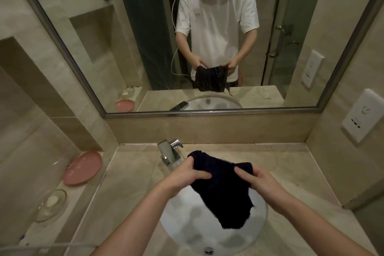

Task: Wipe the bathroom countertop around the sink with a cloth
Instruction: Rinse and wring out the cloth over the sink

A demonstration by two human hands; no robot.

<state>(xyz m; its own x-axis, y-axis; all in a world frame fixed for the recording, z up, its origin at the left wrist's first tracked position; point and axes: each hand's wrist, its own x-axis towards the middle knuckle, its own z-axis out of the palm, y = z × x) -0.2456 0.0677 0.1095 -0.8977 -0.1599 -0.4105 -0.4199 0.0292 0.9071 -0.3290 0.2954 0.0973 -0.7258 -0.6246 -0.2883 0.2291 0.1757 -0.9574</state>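
Observation:
A dark cloth (223,193) hangs in the air over the white sink basin (187,226). My left hand (191,174) grips its upper left corner. My right hand (255,178) pinches its upper right corner. The cloth droops from both hands toward the middle of the basin. Beige marble countertop (133,183) surrounds the sink on all sides. The mirror (270,48) shows the same cloth held in both hands.
A chrome faucet (169,151) stands at the back left of the sink. A pink dish (83,168) and a glass soap dish (52,203) sit on the raised left ledge. A white wall panel (361,114) is on the right wall. The drain plug (208,250) lies at the basin's near edge.

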